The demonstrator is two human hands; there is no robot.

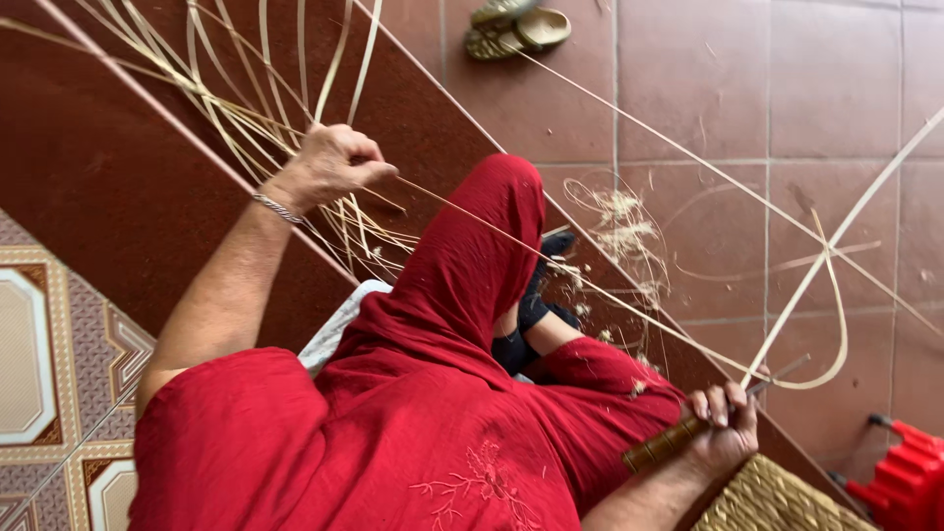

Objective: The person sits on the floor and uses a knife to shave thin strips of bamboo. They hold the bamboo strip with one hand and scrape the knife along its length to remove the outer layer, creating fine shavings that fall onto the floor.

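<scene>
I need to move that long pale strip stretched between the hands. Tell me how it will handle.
The strip is probably springy rather than limp: loose strips on the tiled floor hold smooth curves. It looks very thin and light. Pinched in the left hand, drawn taut toward the right hand with the tool, it may whip if released.

Knife (678, 438): blade mostly hidden behind the right hand (726, 423); only the brown handle and a sliver of metal show. Woven basket (777, 501) cut off by the bottom edge. Red plastic stool (905, 477) cropped at the right corner. Sandals (513, 28) clipped by the top edge. Cane strips (246, 88) run out past the top edge; their ends are unseen.
</scene>
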